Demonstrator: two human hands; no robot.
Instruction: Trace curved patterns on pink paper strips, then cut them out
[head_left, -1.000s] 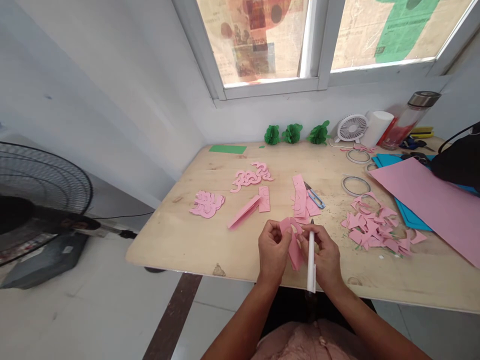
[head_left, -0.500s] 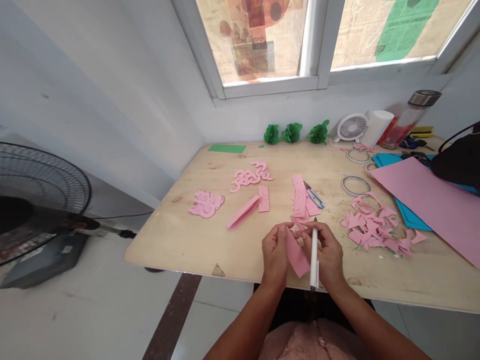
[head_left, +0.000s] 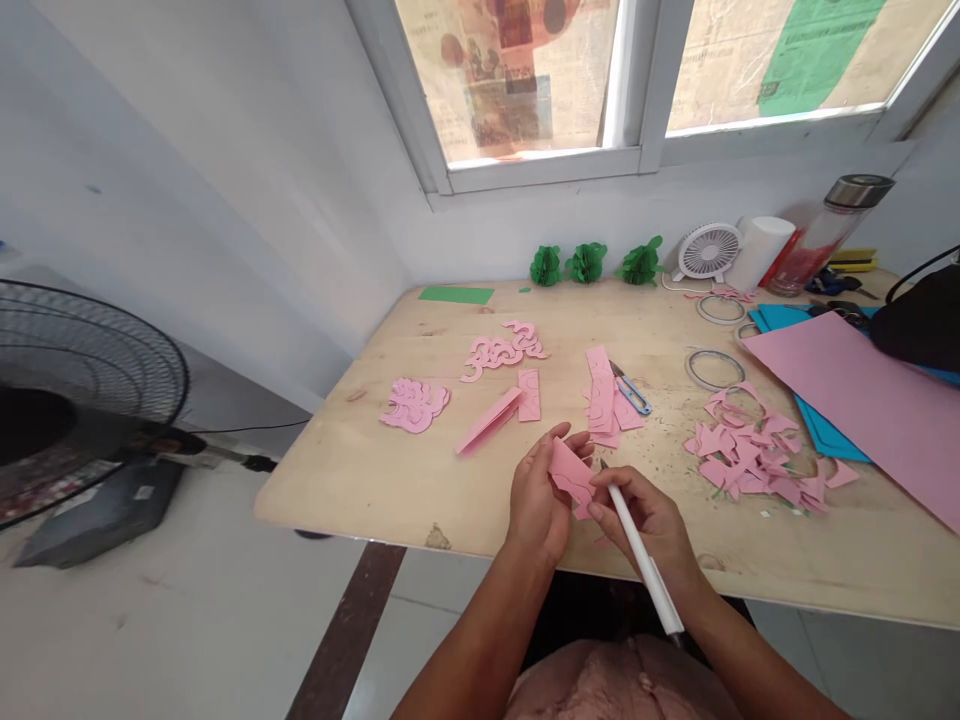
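Holding pink paper [head_left: 571, 469] and white pen [head_left: 646, 556]

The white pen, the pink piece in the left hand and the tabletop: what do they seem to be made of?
White pen: probably plastic, with a smooth-looking, evenly white barrel.
Pink piece in the left hand: matte paper or thin card, judging by its thin edges and flat colour.
Tabletop: apparently wood, perhaps plywood, fairly dull; pale grain and darker knots show.

From where I'm standing, both forearms [head_left: 474, 622] angle inward, left hand [head_left: 537, 508] kinda loosely curled, right hand [head_left: 658, 530] pinching just beside it.
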